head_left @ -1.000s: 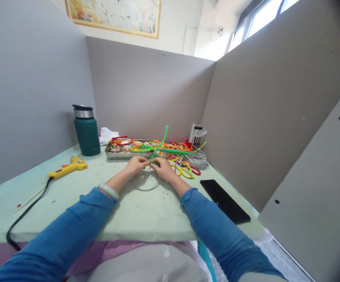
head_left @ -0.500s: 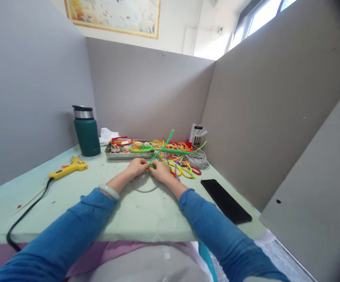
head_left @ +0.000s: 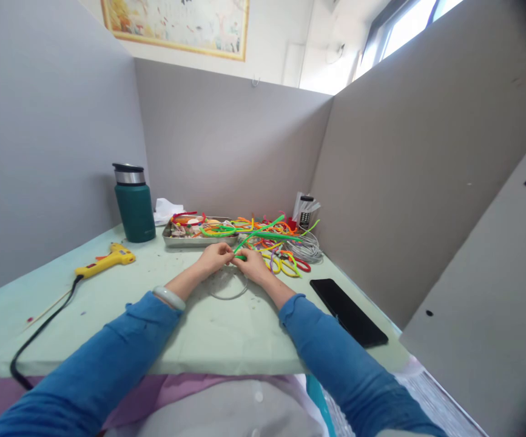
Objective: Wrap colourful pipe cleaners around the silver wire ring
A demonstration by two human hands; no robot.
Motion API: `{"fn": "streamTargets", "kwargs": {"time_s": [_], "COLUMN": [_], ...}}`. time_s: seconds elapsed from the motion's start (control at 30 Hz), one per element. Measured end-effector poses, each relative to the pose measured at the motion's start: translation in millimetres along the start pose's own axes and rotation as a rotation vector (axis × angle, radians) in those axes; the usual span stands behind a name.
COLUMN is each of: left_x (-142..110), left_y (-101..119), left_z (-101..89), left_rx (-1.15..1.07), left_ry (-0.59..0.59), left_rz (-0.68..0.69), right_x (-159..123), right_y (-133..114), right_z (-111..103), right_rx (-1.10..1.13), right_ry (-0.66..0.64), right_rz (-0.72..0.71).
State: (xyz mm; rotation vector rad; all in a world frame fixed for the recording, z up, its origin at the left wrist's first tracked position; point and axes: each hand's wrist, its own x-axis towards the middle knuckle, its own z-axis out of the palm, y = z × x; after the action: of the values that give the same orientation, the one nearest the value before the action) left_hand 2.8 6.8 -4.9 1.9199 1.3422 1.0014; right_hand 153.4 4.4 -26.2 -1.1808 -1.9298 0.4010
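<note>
My left hand (head_left: 217, 257) and my right hand (head_left: 251, 264) meet over the middle of the table, fingers pinched together. Between their fingertips is a green pipe cleaner (head_left: 258, 231), its long free end slanting up and away to the right. A short green piece also shows at my right fingertips. Below my hands hangs or lies a thin grey wire hoop (head_left: 230, 298); its upper part is hidden by my hands, so I cannot tell whether I hold it. Just beyond is a pile of colourful pipe cleaners (head_left: 285, 263).
Behind my left hand stands a metal tray (head_left: 199, 242) of small craft pieces. A yellow glue gun (head_left: 103, 262) and a green bottle (head_left: 134, 212) are on the left. To the right lie a black phone (head_left: 349, 312) and a coil of grey wire (head_left: 310, 249). Grey partitions (head_left: 230, 133) enclose the table.
The free end of the green pipe cleaner has swung lower and to the right. Both hands have shifted slightly to the right, and the wire hoop has shifted a little with them.
</note>
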Motion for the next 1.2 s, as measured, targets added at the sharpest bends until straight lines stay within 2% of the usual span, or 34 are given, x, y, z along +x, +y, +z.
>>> {"fn": "streamTargets", "kwargs": {"time_s": [0.23,0.53,0.7,0.87,1.2], "left_x": [1,0,-1,-2,-3], "left_y": [0,5,6,9,10], "left_z": [0.1,0.6,1.4,1.1,-1.3], "left_rx": [-0.063,-0.129,-0.177,-0.147,-0.088], "left_ry": [-0.021,-0.023,-0.036,-0.019,-0.025], "left_rz": [-0.007,-0.013,-0.016,-0.005,0.041], "right_x": [1,3,3,3,1], "right_y": [3,3,2,3,-5], "right_z": [1,3,3,4,-5], "right_rx": [0.088,0.367,0.428,0.451,0.597], "right_ry": [0.015,-0.012,-0.033,-0.018,-0.119], "right_rz": [0.002,0.096,0.137,0.157,0.232]}}
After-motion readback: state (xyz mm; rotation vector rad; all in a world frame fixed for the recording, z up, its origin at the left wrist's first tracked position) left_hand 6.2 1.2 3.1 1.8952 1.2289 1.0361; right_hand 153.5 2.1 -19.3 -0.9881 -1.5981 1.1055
